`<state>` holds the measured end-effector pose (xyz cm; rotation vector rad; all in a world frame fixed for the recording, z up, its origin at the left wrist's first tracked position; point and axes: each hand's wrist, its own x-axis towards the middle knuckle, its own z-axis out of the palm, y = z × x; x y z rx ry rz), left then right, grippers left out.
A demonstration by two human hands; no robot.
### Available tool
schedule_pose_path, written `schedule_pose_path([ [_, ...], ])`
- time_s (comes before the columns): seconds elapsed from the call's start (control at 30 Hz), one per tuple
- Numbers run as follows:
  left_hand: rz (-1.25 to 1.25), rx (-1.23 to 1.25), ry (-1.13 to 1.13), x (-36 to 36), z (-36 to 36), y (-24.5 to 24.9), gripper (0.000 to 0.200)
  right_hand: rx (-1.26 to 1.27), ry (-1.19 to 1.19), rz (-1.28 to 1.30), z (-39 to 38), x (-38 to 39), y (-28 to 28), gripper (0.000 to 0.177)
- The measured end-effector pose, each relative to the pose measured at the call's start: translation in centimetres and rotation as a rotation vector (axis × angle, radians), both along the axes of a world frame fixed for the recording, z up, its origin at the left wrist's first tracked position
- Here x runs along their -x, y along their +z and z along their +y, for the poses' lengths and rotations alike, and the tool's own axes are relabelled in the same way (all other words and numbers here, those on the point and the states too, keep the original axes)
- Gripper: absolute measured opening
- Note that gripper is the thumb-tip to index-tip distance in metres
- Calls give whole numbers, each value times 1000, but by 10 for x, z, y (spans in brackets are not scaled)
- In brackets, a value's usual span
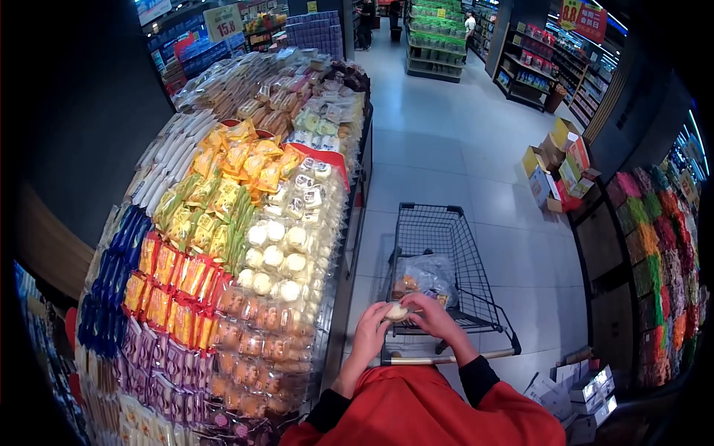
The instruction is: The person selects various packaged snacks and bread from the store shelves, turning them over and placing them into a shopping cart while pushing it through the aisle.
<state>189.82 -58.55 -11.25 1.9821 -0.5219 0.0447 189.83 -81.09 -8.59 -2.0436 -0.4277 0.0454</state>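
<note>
Between my two hands is a small round pale packaged pastry (396, 313), similar in look to the white round ones (274, 256) on the display. My left hand (370, 332) grips it from the left with its fingers curled. From the other side, my right hand (433, 316) has its fingertips on it. Both hands are above the near end of a black wire shopping cart (446, 230), just beyond its handle (424, 360). A clear plastic bag (429, 275) with a few packed goods lies in the cart.
A long display (223, 245) of wrapped snacks runs along the left. On the right are open cardboard boxes (561, 163) and a shelf of colorful packets (658, 260). White boxes (576, 394) stand at lower right. A green-stocked shelf (436, 37) and several people are farther down the aisle.
</note>
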Motion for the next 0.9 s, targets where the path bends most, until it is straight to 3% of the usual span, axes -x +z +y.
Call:
schedule_pose_path([
  [0.13, 140, -36, -14, 14, -13, -35, 49, 134, 9, 27, -27, -15, -45, 37],
  [0.2, 207, -271, -82, 19, -13, -66, 58, 187, -42, -38, -38, -22, -66, 39],
  [0.23, 207, -275, -81, 23, -12, -81, 58, 237, -90, -100, -42, -23, -77, 40],
  [0.3, 387, -459, -340, 28, -10, -98, 58, 323, -115, -47, -51, -29, -97, 43],
  [0.33, 389, -466, -337, 36, -8, -101, 58, 413, -140, 10, -53, -31, -109, 46],
  [0.4, 345, -890, -552, 48, -10, -95, 59, 551, -96, 112, -60, -45, -141, 47],
  [0.43, 358, -831, -539, 55, -7, -100, 58, 696, -49, 218, -63, -49, -158, 48],
  [0.57, 380, -833, -437, 60, -7, -117, 55, 757, 46, 240, -65, -57, -228, 41],
  [0.63, 355, -746, -402, 62, -4, -114, 54, 748, -25, 262, -69, -56, -280, 38],
  [0.7, 397, -781, -378, 59, -11, -96, 53, 712, -50, 310, -64, -48, -245, 42],
  [0.73, 429, -794, -372, 58, -16, -88, 52, 670, -34, 238, -69, -49, -276, 42],
  [0.8, 412, -752, -313, 65, -16, -92, 45, 692, 22, 246, -63, -48, -277, 41],
  [0.87, 332, -660, -285, 73, -12, -113, 46, 690, -135, 228, -69, -45, -295, 40],
  [0.9, 329, -641, -278, 70, -10, -103, 44, 686, -98, 225, -63, -53, -295, 40],
])
